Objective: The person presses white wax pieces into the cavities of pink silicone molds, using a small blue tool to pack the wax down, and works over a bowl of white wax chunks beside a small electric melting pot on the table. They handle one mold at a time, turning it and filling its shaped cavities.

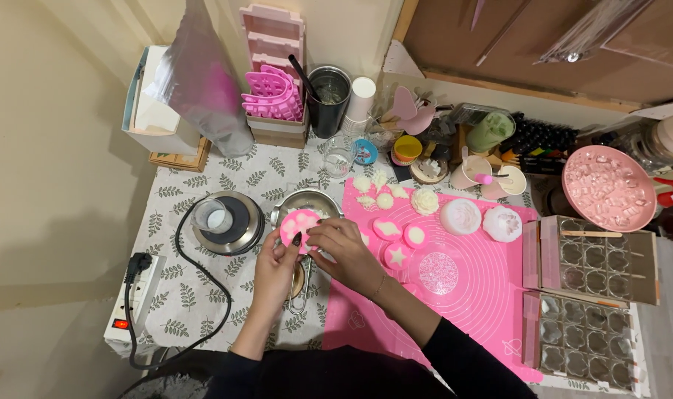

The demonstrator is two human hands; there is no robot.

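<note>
Gripping a round pink mold with both hands over the metal bowl, at the left edge of the pink mat on the bench. Left hand is supporting it from below, fingers closed on the near rim; right hand is curling over the right rim, fingers pinching it. Mold is looking like soft, light silicone: it will likely flex, so holding it at opposite rim edges seems best, not the pale-filled centre. Similar small filled molds are lying just beside on the mat; a hot plate with a beaker is sitting to the left.
</note>
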